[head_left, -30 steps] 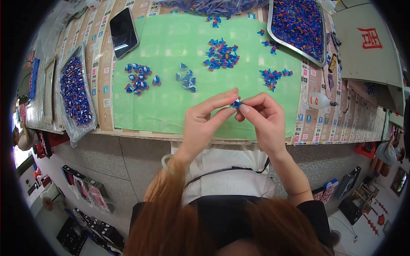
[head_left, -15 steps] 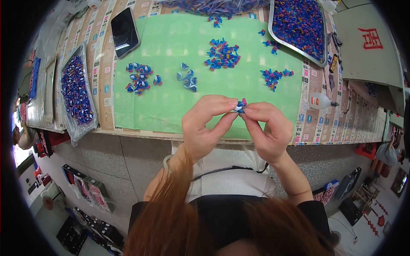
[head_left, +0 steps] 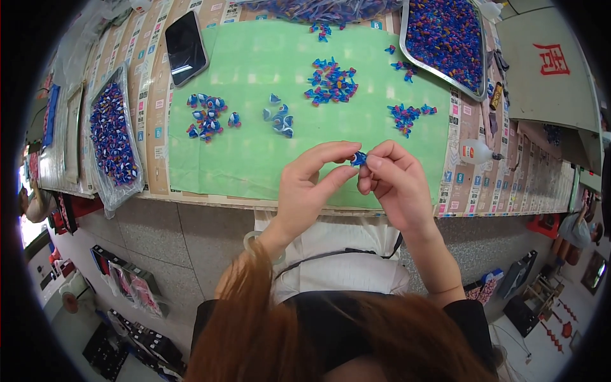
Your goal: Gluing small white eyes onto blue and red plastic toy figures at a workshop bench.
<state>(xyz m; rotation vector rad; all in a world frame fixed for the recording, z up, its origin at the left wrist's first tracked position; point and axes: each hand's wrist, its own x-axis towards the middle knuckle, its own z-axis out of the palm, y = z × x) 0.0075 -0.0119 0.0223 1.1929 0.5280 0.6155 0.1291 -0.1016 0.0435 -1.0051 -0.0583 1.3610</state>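
Note:
Over the near edge of a green sheet point(head_left: 248, 167), both my hands meet at one small blue-and-white plastic piece point(head_left: 359, 158). My left hand point(head_left: 312, 181) pinches it from the left between thumb and forefinger. From the right, my right hand point(head_left: 402, 184) closes its thumb and forefinger on the piece, the other fingers curled below. Fingertips hide part of it. Beyond my hands lies a small group of blue-and-white shell-like pieces point(head_left: 284, 124). A cluster of joined blue, white and pink pieces point(head_left: 207, 118) lies to their left. Loose blue-and-pink pieces point(head_left: 332, 83) are heaped farther back.
A metal tray point(head_left: 407, 38) full of coloured pieces stands back right, a plastic-lined tray point(head_left: 135, 156) at left. A phone point(head_left: 186, 49) lies back left. A small glue-like bottle point(head_left: 476, 151) lies at right. More blue-and-pink pieces point(head_left: 405, 120) lie beyond my right hand.
The piece has turned between my fingers, so its pink end no longer shows. My right fingers have shifted and curled; my left hand has moved slightly right.

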